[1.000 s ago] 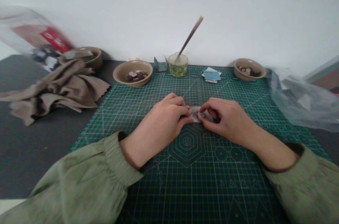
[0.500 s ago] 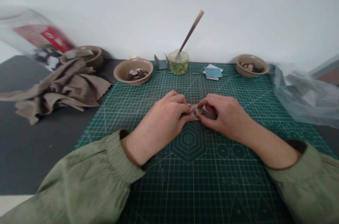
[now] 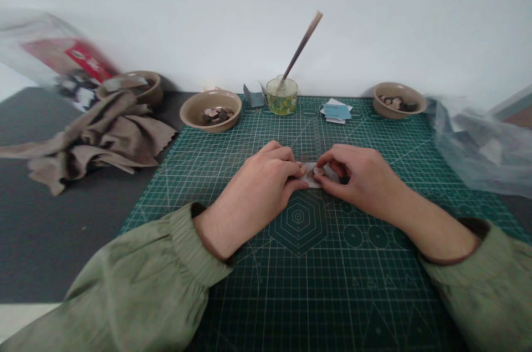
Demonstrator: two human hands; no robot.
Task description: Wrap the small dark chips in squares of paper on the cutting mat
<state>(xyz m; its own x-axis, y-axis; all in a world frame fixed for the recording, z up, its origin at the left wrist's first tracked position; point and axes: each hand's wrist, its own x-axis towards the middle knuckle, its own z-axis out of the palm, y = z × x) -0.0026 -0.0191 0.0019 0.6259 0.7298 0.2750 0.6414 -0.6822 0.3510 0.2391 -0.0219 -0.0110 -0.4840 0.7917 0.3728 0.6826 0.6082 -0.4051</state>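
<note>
At the left end of the pale strip on the green mat, clamped left hand onto the strip. Near strip's middle, pinched small piece in right hand.

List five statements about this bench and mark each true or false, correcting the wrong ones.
1. The right hand holds a small pale piece. True.
2. The left hand is inside a bowl. False: its fingertips are at the pale strip.
3. A long stick leans in the glass cup. True.
4. The brown cloth lies right of the green mat. False: it lies to the left.
5. The rightmost bowl holds small pieces. True.
</note>
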